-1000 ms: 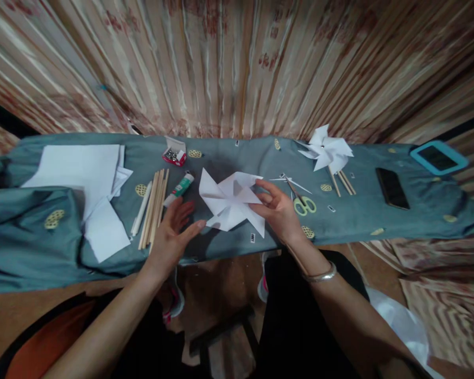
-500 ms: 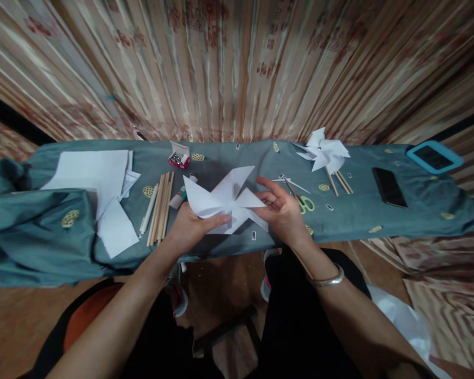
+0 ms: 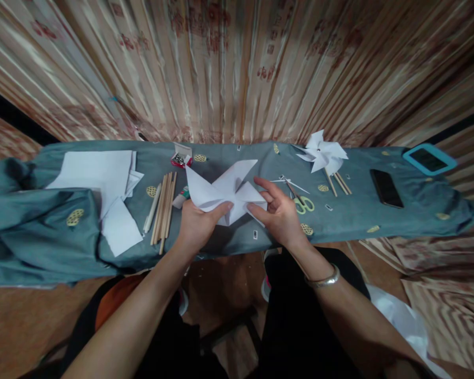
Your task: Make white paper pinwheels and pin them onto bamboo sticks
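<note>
The left hand (image 3: 197,223) and right hand (image 3: 280,210) each pinch a blade of the white paper pinwheel (image 3: 221,189), held just above the table (image 3: 359,221). Best to grip lightly near the centre so the folds don't crease; I can't tell whether the tips are fastened.

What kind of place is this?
Probably a home craft table: a teal cloth before curtains, with scissors, wooden sticks, a finished pinwheel, and a paper pinwheel in the left hand and right hand.
</note>
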Available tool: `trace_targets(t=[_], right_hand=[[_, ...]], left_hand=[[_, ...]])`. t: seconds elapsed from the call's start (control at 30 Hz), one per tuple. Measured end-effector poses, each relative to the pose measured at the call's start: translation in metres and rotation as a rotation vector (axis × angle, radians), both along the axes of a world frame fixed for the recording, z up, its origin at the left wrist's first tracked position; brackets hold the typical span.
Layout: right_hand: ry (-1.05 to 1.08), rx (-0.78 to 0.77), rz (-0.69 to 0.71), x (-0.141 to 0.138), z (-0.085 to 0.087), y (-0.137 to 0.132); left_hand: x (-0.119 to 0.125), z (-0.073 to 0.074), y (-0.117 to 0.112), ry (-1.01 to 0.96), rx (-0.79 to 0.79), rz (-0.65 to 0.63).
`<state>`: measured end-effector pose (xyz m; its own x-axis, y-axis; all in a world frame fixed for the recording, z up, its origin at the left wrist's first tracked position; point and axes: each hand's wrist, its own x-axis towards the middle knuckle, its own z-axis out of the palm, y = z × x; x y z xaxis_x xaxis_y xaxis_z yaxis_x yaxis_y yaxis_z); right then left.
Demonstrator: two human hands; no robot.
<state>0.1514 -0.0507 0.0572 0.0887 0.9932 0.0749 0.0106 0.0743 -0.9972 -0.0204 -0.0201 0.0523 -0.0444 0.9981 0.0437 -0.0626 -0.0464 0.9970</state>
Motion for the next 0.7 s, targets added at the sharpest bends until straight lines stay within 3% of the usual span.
trace_targets(t=[0.2,0.4,0.5,0.6,0.7], right_hand=[[-0.03,-0.006,0.007,-0.006,-0.002,-0.001],[-0.025,0.075,-0.01,-0.004,0.012,0.001],[-0.03,0.1,-0.081,0.002,0.012,0.009],[-0.076,0.052,-0.13,0.002,-0.001,0.02],[-0.215,0.046,-0.121,-0.011,-0.014,0.035]], left_hand=[[0.004,-0.001,0.001,-0.105,-0.06,0.036],[-0.004,0.005,0.008,-0.135,-0.034,0.106],[-0.026,0.013,0.02,-0.167,0.013,0.247],[-0.059,0.024,0.033,-0.246,0.107,0.435],[-0.093,0.032,0.042,-0.292,0.215,0.522]])
